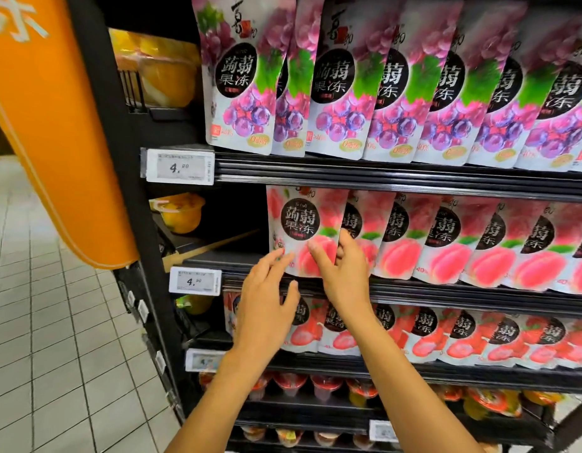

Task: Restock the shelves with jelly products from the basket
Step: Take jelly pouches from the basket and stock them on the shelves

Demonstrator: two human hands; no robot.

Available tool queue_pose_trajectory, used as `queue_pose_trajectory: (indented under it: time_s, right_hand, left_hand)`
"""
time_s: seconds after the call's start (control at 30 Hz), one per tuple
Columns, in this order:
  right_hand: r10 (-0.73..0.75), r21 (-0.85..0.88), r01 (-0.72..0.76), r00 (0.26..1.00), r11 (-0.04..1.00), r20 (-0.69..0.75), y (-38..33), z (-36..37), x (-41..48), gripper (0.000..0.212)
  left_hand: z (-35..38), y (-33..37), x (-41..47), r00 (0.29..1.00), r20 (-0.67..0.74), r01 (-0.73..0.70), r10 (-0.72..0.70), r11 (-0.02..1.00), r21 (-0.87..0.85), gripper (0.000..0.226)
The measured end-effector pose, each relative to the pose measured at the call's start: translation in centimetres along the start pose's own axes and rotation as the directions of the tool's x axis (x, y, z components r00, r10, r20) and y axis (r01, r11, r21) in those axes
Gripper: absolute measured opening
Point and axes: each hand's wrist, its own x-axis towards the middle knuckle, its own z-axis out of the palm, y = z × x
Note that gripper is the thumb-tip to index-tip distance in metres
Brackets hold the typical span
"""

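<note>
1. The leftmost peach pouch (301, 230) stood upright at the left end of its row on the middle shelf (446, 291). Its long axis ran top to bottom, and its right edge overlapped the next peach pouch (365, 230).
2. It lay just above and ahead of both hands, so any move would have been a short push inward or a nudge sideways to square it up.
3. The right hand (343, 269) was the one actually on it. Its thumb (316, 253) pressed the front face while the other fingers curled behind the right edge, pinching the pouch there.
4. The left hand (266, 299) was slack and spread, its fingertips (278, 256) touching the pouch's lower left corner, steadying rather than gripping.
5. To the left of the pouch the shelf was dark and I could see nothing standing on it. I reckoned that gap was where stock would go.
6. Further out were grape pouches (237, 76) on the shelf above, strawberry pouches (479, 338) below, a price tag (195, 281) on the rail and a fruit cup (181, 212) in the side bay.
7. I could not see the basket from there.
</note>
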Motion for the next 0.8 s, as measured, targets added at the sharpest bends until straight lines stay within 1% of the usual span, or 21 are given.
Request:
queue_pose_trajectory:
  time_s: [0.1, 0.17, 0.2, 0.27, 0.33, 0.43, 0.53, 0.63, 0.73, 0.8]
  right_hand:
    - [-0.024, -0.139, 0.025, 1.0, 0.99, 0.012, 0.5, -0.7, -0.4, 0.018]
    - [-0.031, -0.254, 0.027, 0.999, 0.967, -0.011, 1.0, -1.4, -0.8, 0.009]
    - [-0.023, -0.331, 0.012, 0.999, 0.943, -0.027, 1.2, -1.8, -1.0, 0.006]
    - [-0.003, -0.497, -0.027, 0.998, 0.867, -0.058, 1.3, -2.2, -1.4, 0.018]
    - [0.006, -0.576, -0.055, 0.996, 0.816, -0.088, 1.2, -2.3, -1.5, 0.021]
    - [0.026, -0.584, -0.083, 0.994, 0.808, -0.104, 1.2, -1.9, -1.1, 0.017]
    - [0.032, -0.587, -0.079, 0.995, 0.806, -0.091, 1.3, -1.2, -0.8, 0.013]
    - [0.031, -0.573, -0.08, 0.995, 0.816, -0.095, 1.3, -0.3, -0.7, 0.015]
    - [0.021, -0.557, -0.077, 0.994, 0.827, -0.105, 1.4, 0.1, -0.7, 0.019]
    - [0.04, -0.55, -0.097, 0.992, 0.829, -0.116, 1.5, 0.0, -0.8, 0.019]
  left_hand:
    - [0.0, -0.2, 0.0, 1.0, 0.0, -0.015, 0.015, 1.0, 0.028, 0.048]
    - [0.1, -0.3, -0.2, 0.999, -0.007, -0.034, 0.034, 0.998, 0.058, 0.048]
    - [0.1, -0.4, -0.2, 0.999, -0.01, -0.04, 0.04, 0.997, 0.071, 0.048]
    - [0.1, -0.5, -0.2, 0.999, -0.015, -0.042, 0.043, 0.996, 0.081, 0.047]
    - [0.2, -0.6, -0.2, 0.999, -0.014, -0.043, 0.045, 0.996, 0.083, 0.047]
    - [0.3, -0.6, 0.0, 0.998, -0.022, -0.063, 0.067, 0.987, 0.145, 0.048]
    - [0.4, -0.8, 0.3, 0.998, -0.032, -0.047, 0.055, 0.979, 0.201, 0.053]
    - [0.5, -1.1, 0.3, 0.998, -0.028, -0.051, 0.058, 0.976, 0.212, 0.059]
    - [0.5, -1.3, 0.3, 0.997, -0.027, -0.062, 0.07, 0.974, 0.22, 0.061]
    - [0.6, -1.4, 0.4, 0.997, -0.014, -0.075, 0.08, 0.971, 0.227, 0.062]
